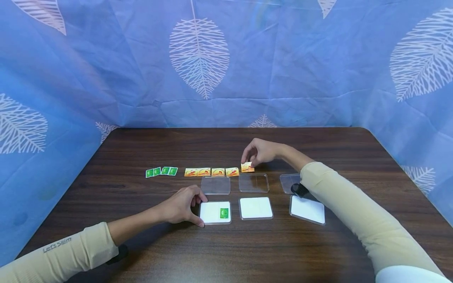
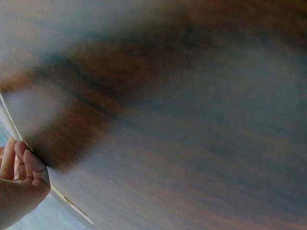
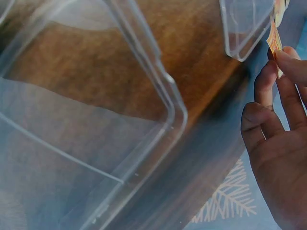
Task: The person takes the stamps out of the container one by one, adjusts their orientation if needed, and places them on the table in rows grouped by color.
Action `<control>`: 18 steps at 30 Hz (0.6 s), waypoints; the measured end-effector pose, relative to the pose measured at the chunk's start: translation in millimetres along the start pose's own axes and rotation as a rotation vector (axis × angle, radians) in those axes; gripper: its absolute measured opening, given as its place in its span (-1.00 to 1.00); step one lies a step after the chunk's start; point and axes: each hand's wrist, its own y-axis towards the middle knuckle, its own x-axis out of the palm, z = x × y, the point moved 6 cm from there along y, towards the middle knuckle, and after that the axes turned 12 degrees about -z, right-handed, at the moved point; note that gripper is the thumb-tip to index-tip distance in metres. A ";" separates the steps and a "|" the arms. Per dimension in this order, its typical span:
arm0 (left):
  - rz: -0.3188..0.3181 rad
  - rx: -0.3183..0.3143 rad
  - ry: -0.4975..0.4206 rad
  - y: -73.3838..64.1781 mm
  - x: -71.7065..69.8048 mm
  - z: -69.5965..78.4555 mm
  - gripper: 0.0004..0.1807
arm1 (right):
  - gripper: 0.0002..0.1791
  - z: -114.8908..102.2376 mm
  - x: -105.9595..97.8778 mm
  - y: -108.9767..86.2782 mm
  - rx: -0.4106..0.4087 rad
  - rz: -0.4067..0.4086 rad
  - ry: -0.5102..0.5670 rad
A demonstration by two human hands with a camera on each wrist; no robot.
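Observation:
My right hand [image 1: 261, 151] pinches a small orange-and-yellow stamp [image 1: 247, 168] between thumb and fingertip, at the right end of a row of similar stamps [image 1: 197, 172]. In the right wrist view the pinched stamp [image 3: 273, 42] is seen nearly edge-on. At the near left, my left hand [image 1: 183, 206] holds a shallow clear case with a white insert [image 1: 209, 213] by its left side, thumb at the near corner and a finger at the far one. A green stamp [image 1: 224, 213] lies on the right part of that white insert. The left wrist view shows that hand's curled fingers [image 2: 36, 165].
Two more white-filled cases, a middle one [image 1: 255, 208] and a right one [image 1: 307, 209], lie in the front row. Behind are clear lids [image 1: 216, 185], [image 1: 253, 183] and a third lid [image 1: 288, 181] partly under the right arm. Several green stamps [image 1: 161, 171] lie back left.

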 end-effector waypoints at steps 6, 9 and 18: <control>-0.003 -0.007 -0.004 -0.1 0.0 0.5 -0.44 | -0.73 1.8 3.8 0.5 -0.042 -0.006 -0.021; -0.004 -0.007 -0.010 0.2 -0.1 0.1 -0.44 | -0.73 0.1 4.4 0.8 -0.061 -0.001 -0.046; 0.001 0.003 -0.002 0.2 0.5 -0.6 -0.44 | -0.71 -2.2 6.4 2.6 -0.065 0.015 -0.138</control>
